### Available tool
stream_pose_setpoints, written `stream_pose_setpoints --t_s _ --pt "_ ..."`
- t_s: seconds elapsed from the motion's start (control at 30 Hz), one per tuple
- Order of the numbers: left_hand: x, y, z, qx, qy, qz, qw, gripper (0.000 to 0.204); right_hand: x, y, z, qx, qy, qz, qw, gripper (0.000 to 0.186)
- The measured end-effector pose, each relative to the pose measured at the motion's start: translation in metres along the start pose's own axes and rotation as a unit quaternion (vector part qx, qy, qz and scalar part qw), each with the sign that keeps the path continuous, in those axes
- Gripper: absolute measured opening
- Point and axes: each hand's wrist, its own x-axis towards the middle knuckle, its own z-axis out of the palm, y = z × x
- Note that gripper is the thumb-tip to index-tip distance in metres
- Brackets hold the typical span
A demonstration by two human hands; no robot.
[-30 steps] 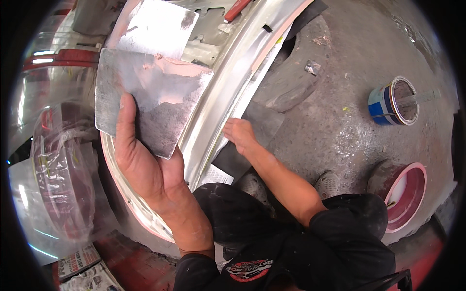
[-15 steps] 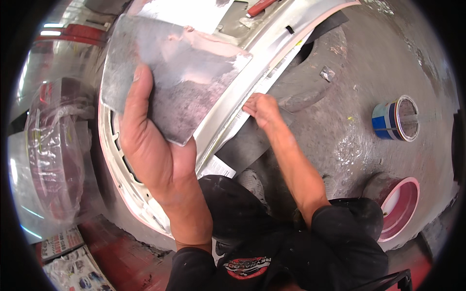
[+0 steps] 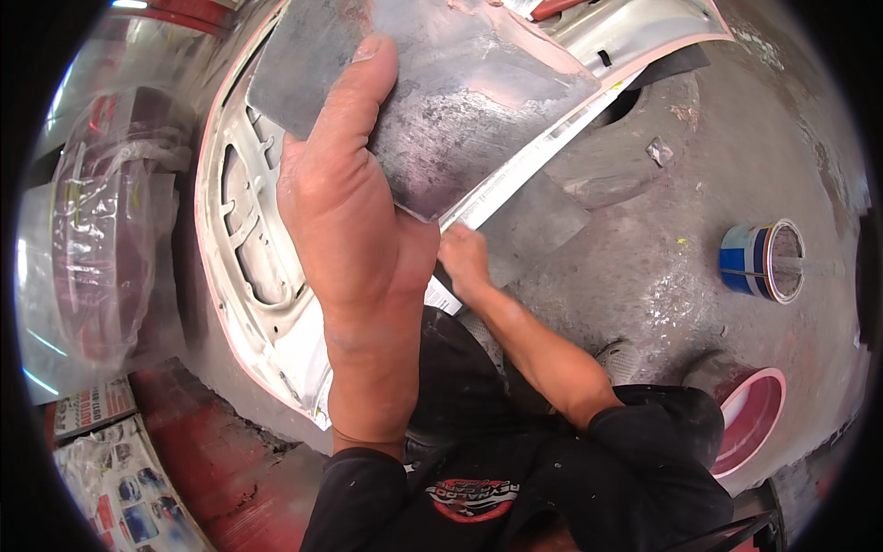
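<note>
My left hand (image 3: 354, 225) is closed on a flat grey sheet (image 3: 451, 120), thumb on its upper face and fingers hidden beneath. Smooth pinkish paste is smeared along the sheet's far side. The sheet is above a silver-white car hood (image 3: 262, 322), whose ribbed underside with cut-outs faces up. Lower and to the right, my right hand (image 3: 466, 262) is closed beside the hood's near edge, close to the sheet's lower corner. What its fingers hold, if anything, is hidden. A narrow white strip (image 3: 552, 143) runs along that edge.
A blue-and-white can (image 3: 750, 260) stands on the grey floor at right, with a round pink-rimmed container (image 3: 750, 419) nearer me. A grey tyre-like ring (image 3: 612, 152) lies beside the hood. At left is a plastic-wrapped dark red part (image 3: 110, 239). A red tool (image 3: 556, 7) shows at the top.
My right hand has slid down and left along the hood's edge. The left hand and sheet have shifted right and up in the picture, and the view has moved a little.
</note>
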Motion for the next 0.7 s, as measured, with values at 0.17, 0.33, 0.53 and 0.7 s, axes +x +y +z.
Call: stream_pose_setpoints --t_s 0.17,0.33,0.53,0.7 --pt "0.002 0.004 -0.005 -0.012 -0.015 -0.008 1.000 0.022 -0.029 0.024 0.023 -0.214 -0.078 -0.018 0.974 0.022" --pt "0.009 0.007 -0.012 -0.035 -0.017 -0.011 0.999 0.023 -0.020 0.049 0.026 -0.286 -0.200 -0.043 0.936 0.022" --pt "0.011 0.016 -0.024 -0.036 -0.125 -0.037 0.991 0.022 0.012 0.030 0.006 -0.125 -0.003 -0.070 0.990 0.023" --pt "0.022 0.015 -0.038 -0.026 -0.149 -0.025 0.988 0.022 0.026 -0.063 -0.033 0.195 0.008 0.045 0.980 0.015"
